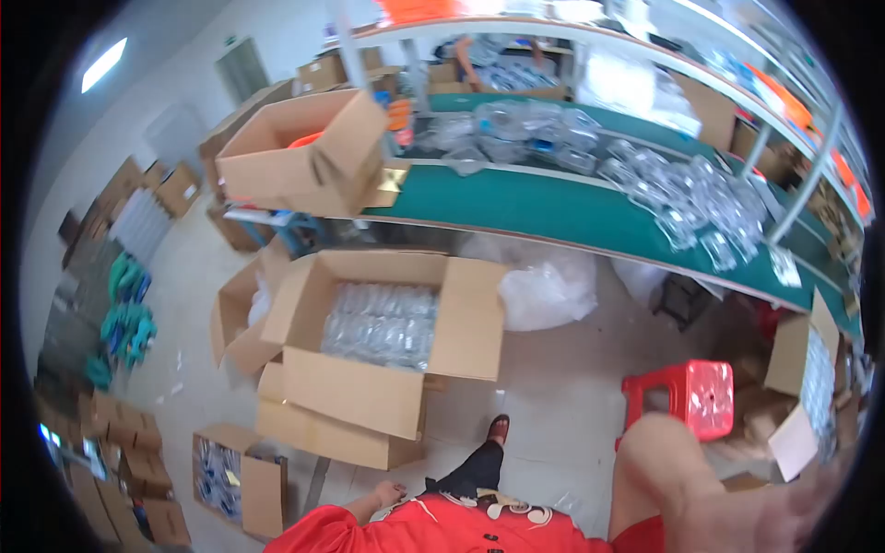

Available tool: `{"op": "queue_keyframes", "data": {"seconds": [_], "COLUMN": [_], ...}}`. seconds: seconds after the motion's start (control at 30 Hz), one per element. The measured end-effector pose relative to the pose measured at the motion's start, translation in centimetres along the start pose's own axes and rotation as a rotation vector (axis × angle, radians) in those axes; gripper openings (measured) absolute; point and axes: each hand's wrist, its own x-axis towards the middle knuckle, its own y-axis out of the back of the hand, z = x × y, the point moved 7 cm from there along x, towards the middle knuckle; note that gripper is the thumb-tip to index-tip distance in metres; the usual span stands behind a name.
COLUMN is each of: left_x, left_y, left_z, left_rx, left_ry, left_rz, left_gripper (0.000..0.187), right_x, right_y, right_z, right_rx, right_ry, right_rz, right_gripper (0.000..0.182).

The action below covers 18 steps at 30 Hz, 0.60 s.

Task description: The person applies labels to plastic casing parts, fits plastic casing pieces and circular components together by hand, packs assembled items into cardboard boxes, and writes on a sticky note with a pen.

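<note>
My left hand (390, 492) hangs low beside the red shirt, near the lower flap of a large open carton (355, 392). Its fingers are small in view but look loosely apart, with nothing visible in them. Rows of clear plastic containers (383, 324) fill that carton. At the lower right, my right hand (774, 516) is raised close to the camera and smeared by motion, so its fingers cannot be made out. Behind my bent right arm stands a red plastic stool (708, 398).
A green-topped workbench (516, 207) bears loose clear plastic pieces (687, 194) and an open carton (295, 166). Plastic bags (551, 293) lie beneath it. Another open carton (800, 382) is at right, a smaller filled box (241, 484) at lower left. Across the bench, a person's arm (467, 64) shows.
</note>
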Motion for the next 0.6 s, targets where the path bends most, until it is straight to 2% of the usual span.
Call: {"op": "queue_keyframes", "data": {"seconds": [0.03, 0.13, 0.23, 0.27, 0.33, 0.37, 0.4, 0.47, 0.53, 0.57, 0.6], "left_x": [0.4, 10.0, 12.4, 11.1, 5.4, 4.6, 5.2, 5.9, 9.7, 10.7, 11.3], "left_y": [0.2, -1.8, 0.7, 2.4, 7.9, 9.6, 10.9, 12.9, 13.0, 13.5, 14.1], "left_z": [1.4, -2.3, 2.5, 6.3, 18.4, 22.4, 25.1, 31.4, 35.3, 38.6, 42.0], "left_rx": [0.023, -0.141, 0.034, 0.001, -0.071, -0.108, -0.093, -0.092, -0.457, -0.5, -0.542], "left_ry": [-0.015, -0.169, -0.204, -0.222, -0.254, -0.265, -0.514, -0.547, -0.536, -0.56, -0.58], "left_rz": [-0.015, 0.137, 0.201, 0.226, 0.267, 0.284, 0.413, 0.478, 0.367, 0.345, 0.326], "left_gripper": [0.032, 0.036, 0.034, 0.023, 0.018, 0.018, 0.017, 0.016, 0.016, 0.016, 0.017], "right_x": [0.8, 2.3, 3.3, 4.0, 4.3, 4.2, 3.9, 2.4, 0.0, -1.2, -3.1], "right_y": [0.4, 0.7, -1.2, -1.4, -0.8, -0.2, 0.5, 1.1, 2.8, 3.7, 5.3], "right_z": [0.4, 2.3, 5.9, 6.8, 8.2, 8.8, 9.5, 12.4, 17.1, 19.4, 22.2], "right_rx": [-0.117, -0.446, -0.546, -0.572, -0.562, -0.522, -0.417, -0.145, -0.244, -0.282, -0.285], "right_ry": [0.02, 0.091, 0.142, 0.197, 0.283, 0.309, 0.296, 0.247, 0.1, 0.019, -0.079], "right_rz": [-0.077, -0.325, -0.321, -0.342, -0.329, -0.3, -0.242, -0.09, 0.102, 0.191, 0.273], "right_gripper": [0.04, 0.041, 0.039, 0.038, 0.031, 0.026, 0.023, 0.018, 0.029, 0.036, 0.036]}}
